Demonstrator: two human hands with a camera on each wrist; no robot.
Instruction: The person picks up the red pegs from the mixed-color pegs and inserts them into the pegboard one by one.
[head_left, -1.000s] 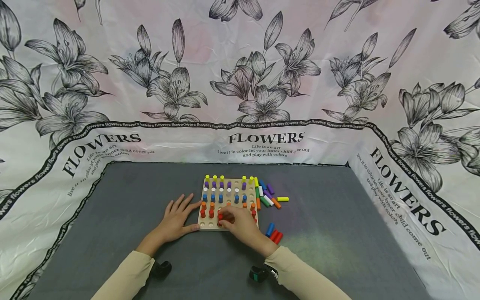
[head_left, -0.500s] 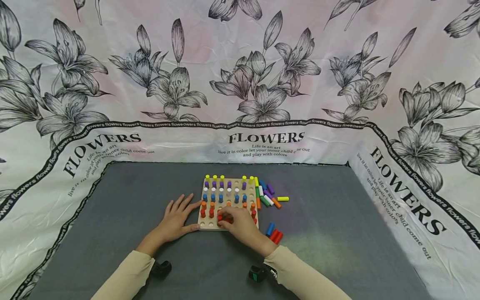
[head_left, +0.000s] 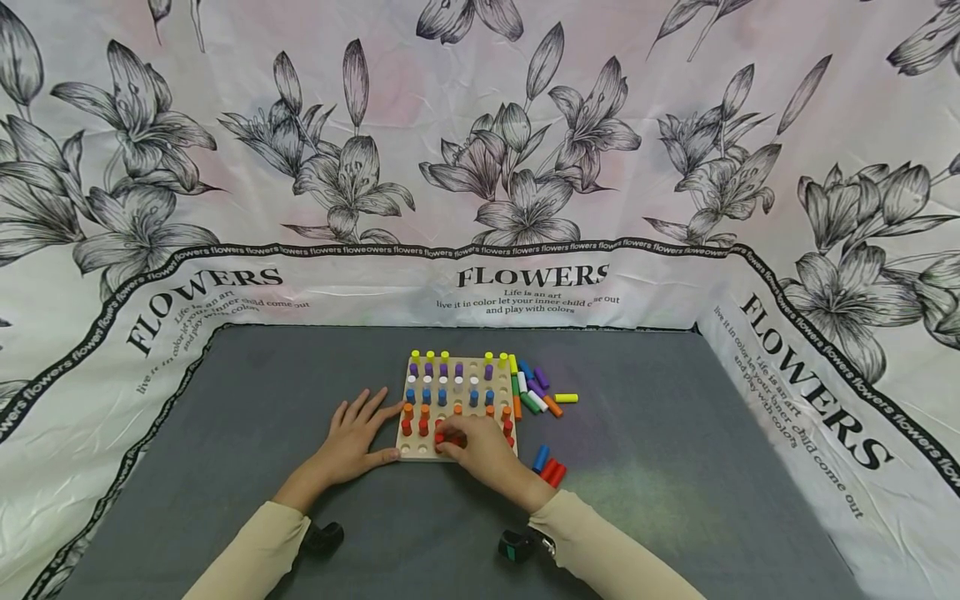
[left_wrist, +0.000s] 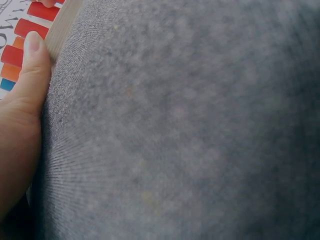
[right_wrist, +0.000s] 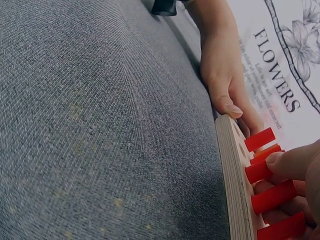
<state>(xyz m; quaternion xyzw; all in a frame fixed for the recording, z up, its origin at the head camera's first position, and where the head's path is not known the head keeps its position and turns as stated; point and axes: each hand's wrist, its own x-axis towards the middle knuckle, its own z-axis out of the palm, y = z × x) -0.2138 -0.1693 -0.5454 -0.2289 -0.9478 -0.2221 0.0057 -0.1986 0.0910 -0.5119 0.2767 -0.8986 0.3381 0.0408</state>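
A light wooden pegboard (head_left: 429,457) lies on the grey table, bearing rows of yellow, purple, white, blue, orange and red pegs. My left hand (head_left: 348,446) rests flat beside its left edge, fingers spread, thumb and index tip against the board. In the right wrist view that thumb touches the board's corner. My right hand (head_left: 483,450) is over the front part of the board. Its thumb and fingers pinch a red peg (right_wrist: 257,173) that stands in the board between other red pegs. The right hand covers several holes and pegs in the head view.
Loose pegs of several colours lie along the board's right side, with a yellow peg (head_left: 566,398) farthest out. Nearer the right forearm are a blue peg (head_left: 540,459) and red pegs (head_left: 553,473). A flower-printed cloth (head_left: 525,283) borders the table.
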